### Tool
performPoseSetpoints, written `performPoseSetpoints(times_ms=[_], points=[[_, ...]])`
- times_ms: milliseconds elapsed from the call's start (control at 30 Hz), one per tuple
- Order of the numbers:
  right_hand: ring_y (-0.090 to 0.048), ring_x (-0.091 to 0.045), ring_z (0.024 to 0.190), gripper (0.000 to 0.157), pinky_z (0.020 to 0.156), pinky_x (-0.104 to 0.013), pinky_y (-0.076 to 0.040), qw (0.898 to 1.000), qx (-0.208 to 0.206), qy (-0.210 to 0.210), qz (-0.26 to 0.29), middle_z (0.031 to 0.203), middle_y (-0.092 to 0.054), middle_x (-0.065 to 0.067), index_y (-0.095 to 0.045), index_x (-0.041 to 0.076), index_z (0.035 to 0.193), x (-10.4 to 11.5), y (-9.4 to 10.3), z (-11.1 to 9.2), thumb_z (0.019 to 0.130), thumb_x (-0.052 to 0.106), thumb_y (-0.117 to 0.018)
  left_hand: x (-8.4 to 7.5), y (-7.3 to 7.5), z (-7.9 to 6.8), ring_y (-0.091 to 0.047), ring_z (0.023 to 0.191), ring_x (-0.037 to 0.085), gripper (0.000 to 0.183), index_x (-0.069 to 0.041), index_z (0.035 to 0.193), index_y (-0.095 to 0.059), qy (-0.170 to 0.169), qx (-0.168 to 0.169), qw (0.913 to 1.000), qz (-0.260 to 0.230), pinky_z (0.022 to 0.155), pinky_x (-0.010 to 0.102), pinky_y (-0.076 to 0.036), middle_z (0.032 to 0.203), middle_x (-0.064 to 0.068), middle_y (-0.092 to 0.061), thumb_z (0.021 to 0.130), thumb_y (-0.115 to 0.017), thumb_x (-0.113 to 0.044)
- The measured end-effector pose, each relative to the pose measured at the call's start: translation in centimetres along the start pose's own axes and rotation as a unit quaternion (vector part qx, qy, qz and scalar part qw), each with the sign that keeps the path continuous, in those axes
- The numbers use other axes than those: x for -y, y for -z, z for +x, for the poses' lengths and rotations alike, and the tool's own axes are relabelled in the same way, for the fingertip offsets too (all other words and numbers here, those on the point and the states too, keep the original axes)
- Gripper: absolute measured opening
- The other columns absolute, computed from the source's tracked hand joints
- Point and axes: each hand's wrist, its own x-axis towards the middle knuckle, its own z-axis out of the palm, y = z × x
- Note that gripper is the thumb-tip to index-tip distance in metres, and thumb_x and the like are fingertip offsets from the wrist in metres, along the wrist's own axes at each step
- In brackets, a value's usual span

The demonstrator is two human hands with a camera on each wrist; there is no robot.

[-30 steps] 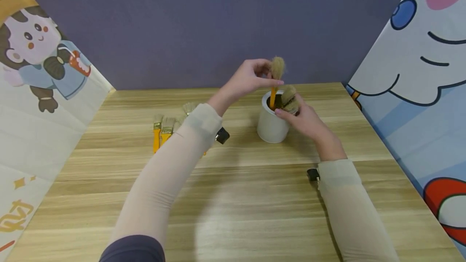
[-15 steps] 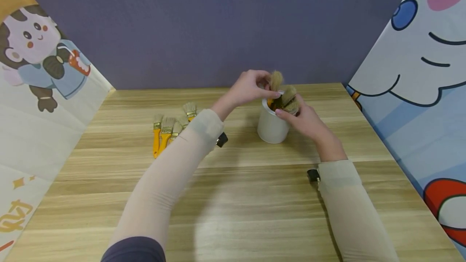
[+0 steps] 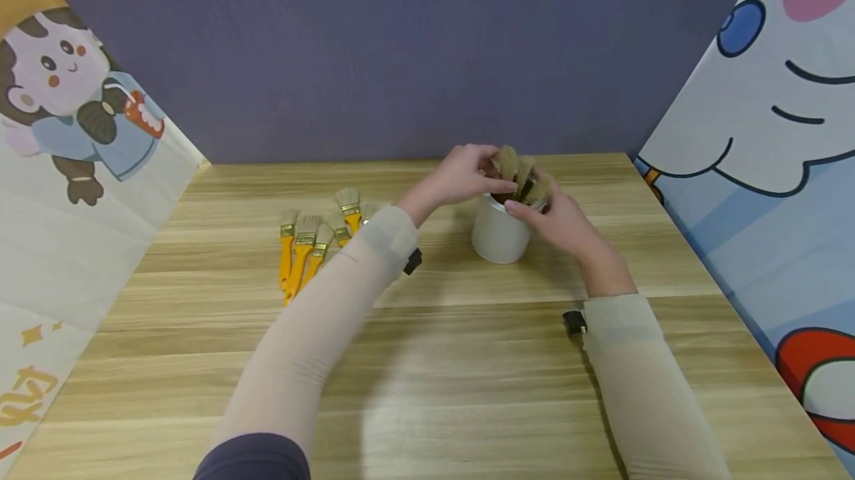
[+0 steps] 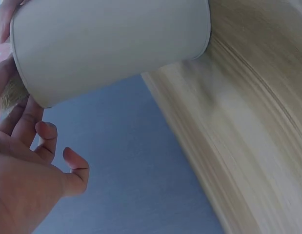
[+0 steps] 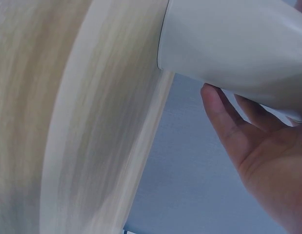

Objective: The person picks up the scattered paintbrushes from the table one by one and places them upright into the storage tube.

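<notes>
A white cylindrical pot stands upright near the table's back edge. Over its mouth, my left hand pinches a paintbrush just below its pale bristles, the handle down inside the pot. More brush heads poke out beside it, bristles up. My right hand grips the pot at its right side, thumb at the rim. In the left wrist view, bristles show between the left fingers, close to the pot's rim. The right wrist view has the right fingers against the pot's wall.
Left of the pot, several paintbrushes with orange handles lie on the wooden table, bristles toward the back. My left forearm partly covers them. A dark wall rises behind the table, with cartoon-printed panels at both sides.
My left hand has come down, lowering the brush until mostly its bristles show above the rim. The right hand has stayed at the pot. More of the lying brushes show beside my left sleeve.
</notes>
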Motion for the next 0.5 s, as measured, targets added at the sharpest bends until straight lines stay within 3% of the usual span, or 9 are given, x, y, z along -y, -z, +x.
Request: performPoseSetpoints(times_ms=[167, 267, 400, 500], points=[[-0.040, -0.048, 0.154, 0.102, 0.118, -0.067, -0.040, 1.000, 0.004, 0.013, 0.003, 0.171, -0.031, -0.027, 0.001, 0.034, 0.172, -0.11, 0.01, 0.07, 0.099, 0.069, -0.061, 0.02, -0.46, 0.01, -0.072, 0.100, 0.013, 0.047, -0.014, 0.136, -0.067, -0.017, 0.023, 0.9996, -0.004, 0.086, 0.027, -0.060, 0.112, 0.001, -0.077, 0.098, -0.079, -0.039], [-0.043, -0.045, 0.151, 0.098, 0.116, -0.065, -0.042, 1.000, 0.004, 0.016, -0.002, 0.169, -0.036, -0.025, -0.010, 0.026, 0.172, -0.15, 0.00, 0.07, 0.099, 0.068, -0.061, -0.12, -0.61, -0.03, -0.072, 0.098, 0.012, 0.047, -0.015, 0.133, -0.069, -0.039, 0.025, 0.9989, 0.001, 0.084, 0.027, -0.059, 0.108, 0.000, -0.077, 0.097, -0.079, -0.042], [-0.044, -0.041, 0.152, 0.092, 0.118, -0.062, -0.042, 1.000, 0.006, 0.016, -0.008, 0.167, -0.041, -0.022, -0.026, 0.018, 0.168, -0.23, 0.00, 0.06, 0.099, 0.068, -0.061, -0.25, -0.63, -0.22, -0.072, 0.091, 0.011, 0.033, -0.019, 0.115, -0.076, -0.057, 0.029, 0.9979, -0.002, 0.080, 0.027, -0.057, 0.100, -0.004, -0.079, 0.097, -0.078, -0.047], [-0.043, -0.041, 0.153, 0.089, 0.118, -0.064, -0.042, 1.000, 0.011, 0.016, -0.006, 0.168, -0.040, -0.020, -0.029, 0.019, 0.166, -0.33, 0.03, -0.02, 0.099, 0.068, -0.061, -0.44, -0.63, -0.34, -0.071, 0.085, 0.011, 0.026, -0.023, 0.103, -0.078, -0.063, 0.047, 0.9968, -0.017, 0.078, 0.027, -0.056, 0.095, -0.006, -0.079, 0.101, -0.072, -0.048]])
